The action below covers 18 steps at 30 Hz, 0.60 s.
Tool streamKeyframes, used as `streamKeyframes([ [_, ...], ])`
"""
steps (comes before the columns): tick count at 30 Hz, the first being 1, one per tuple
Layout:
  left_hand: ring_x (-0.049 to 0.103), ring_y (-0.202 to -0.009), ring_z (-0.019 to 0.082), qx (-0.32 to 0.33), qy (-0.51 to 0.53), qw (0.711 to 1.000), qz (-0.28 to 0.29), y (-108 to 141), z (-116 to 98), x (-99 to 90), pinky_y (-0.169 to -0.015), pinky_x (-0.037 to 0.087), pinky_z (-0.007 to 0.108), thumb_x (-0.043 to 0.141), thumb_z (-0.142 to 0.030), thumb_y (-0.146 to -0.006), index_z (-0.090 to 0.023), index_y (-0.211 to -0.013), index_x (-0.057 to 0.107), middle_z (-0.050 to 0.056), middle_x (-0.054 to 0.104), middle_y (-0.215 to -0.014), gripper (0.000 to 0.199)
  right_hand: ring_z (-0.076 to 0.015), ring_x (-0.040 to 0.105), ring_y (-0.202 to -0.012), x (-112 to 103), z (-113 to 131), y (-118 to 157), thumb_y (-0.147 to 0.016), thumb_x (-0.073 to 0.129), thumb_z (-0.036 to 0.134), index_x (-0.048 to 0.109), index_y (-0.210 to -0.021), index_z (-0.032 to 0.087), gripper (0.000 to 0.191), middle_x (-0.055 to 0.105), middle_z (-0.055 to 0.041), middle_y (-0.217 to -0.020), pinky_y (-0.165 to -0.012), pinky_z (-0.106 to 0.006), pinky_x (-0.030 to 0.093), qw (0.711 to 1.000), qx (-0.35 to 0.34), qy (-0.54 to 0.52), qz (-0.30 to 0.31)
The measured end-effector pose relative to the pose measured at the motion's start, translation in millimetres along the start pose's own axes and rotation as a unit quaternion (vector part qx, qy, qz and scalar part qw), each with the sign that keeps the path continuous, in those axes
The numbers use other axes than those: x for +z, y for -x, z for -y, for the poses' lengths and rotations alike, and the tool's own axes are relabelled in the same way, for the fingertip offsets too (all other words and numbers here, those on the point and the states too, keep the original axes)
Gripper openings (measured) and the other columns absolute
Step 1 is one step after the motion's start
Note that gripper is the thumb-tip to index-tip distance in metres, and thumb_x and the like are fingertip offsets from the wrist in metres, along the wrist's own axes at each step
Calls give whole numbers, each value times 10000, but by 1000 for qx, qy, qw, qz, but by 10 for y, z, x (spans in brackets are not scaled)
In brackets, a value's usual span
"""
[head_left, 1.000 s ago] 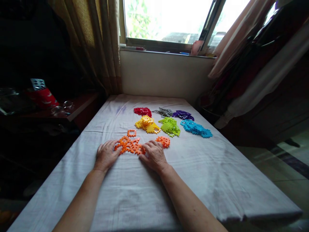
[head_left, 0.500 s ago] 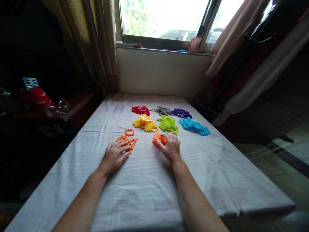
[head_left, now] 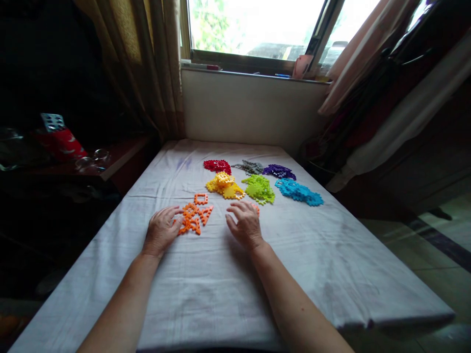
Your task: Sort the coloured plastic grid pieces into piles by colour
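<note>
Orange plastic interlocking pieces (head_left: 191, 211) lie loosely grouped on the cloth-covered table, among them a square frame (head_left: 200, 203) and a triangle (head_left: 206, 214). My left hand (head_left: 162, 231) rests along the left side of this group, fingers bent but apart, its thumb near the lowest pieces. To the right, my right hand (head_left: 246, 226) hovers low over the cloth with spread fingers and nothing visible in them. Just behind its knuckles another orange piece (head_left: 256, 209) peeks out, mostly hidden by the hand.
Beyond the hands lie piles of similar pieces: yellow (head_left: 224, 185), lime green (head_left: 259, 189), blue (head_left: 299, 191), red (head_left: 217, 166), grey (head_left: 251, 167) and purple (head_left: 279, 171). A side table at left holds a red container (head_left: 66, 144) and glasses (head_left: 92, 161). Clothes hang at right.
My right hand has let go of the orange pieces and shifted left of them. My left hand has drawn back to the left, uncovering the orange pieces beneath it. The view has shifted slightly.
</note>
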<state>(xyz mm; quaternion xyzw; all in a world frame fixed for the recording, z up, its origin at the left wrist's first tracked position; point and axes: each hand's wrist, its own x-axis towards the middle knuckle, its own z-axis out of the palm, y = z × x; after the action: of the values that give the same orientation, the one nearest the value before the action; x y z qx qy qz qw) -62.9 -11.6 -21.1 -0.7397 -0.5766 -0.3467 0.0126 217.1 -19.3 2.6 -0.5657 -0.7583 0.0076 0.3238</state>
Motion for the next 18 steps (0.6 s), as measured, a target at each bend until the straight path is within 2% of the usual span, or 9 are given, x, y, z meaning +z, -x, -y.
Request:
streamKeyframes([
  [2, 675, -1103, 249, -25, -27, 999, 8, 10, 44, 12, -1001, 512, 411, 546, -387, -848, -256, -1030, 719, 66, 745, -1172, 283, -253, 571, -1154, 76, 229, -75, -876, 627, 310, 712, -1121, 234, 270, 680, -90, -1243, -1023, -391, 431, 996, -28, -1, 84],
  [4, 661, -1135, 251, -48, -42, 997, 37, 21, 37, 14, -1018, 496, 414, 558, -395, -836, -252, -1083, 708, 70, 733, -1206, 323, -259, 566, -1160, 140, 419, -149, -878, 624, 351, 655, -1247, 229, 390, 639, -104, -1316, -995, -388, 453, 989, -27, 10, 147],
  [7, 637, -1179, 249, -75, -49, 992, 84, 23, -34, -9, -1058, 455, 430, 555, -389, -837, -265, -1125, 697, 54, 722, -1235, 344, -263, 553, -1164, 187, 575, -223, -883, 606, 392, 630, -1267, 246, 412, 602, -100, -1350, -964, -392, 463, 980, -9, 26, 196],
  [13, 649, -1153, 255, -87, -40, 989, 114, -18, -127, -89, -1049, 444, 434, 550, -375, -837, -273, -1079, 713, 42, 738, -1193, 308, -213, 580, -1062, 237, 531, -217, -853, 605, 245, 686, -1110, 237, 270, 643, -80, -1185, -924, -320, 469, 980, -18, 0, 197],
  [18, 656, -1131, 259, -116, -54, 986, 111, -22, -16, -144, -1034, 454, 412, 568, -434, -815, -257, -1104, 707, 59, 733, -1194, 366, -197, 594, -1052, 329, 453, -164, -870, 551, 137, 702, -1042, 213, 241, 651, -94, -1162, -914, -295, 482, 986, -16, -25, 165],
])
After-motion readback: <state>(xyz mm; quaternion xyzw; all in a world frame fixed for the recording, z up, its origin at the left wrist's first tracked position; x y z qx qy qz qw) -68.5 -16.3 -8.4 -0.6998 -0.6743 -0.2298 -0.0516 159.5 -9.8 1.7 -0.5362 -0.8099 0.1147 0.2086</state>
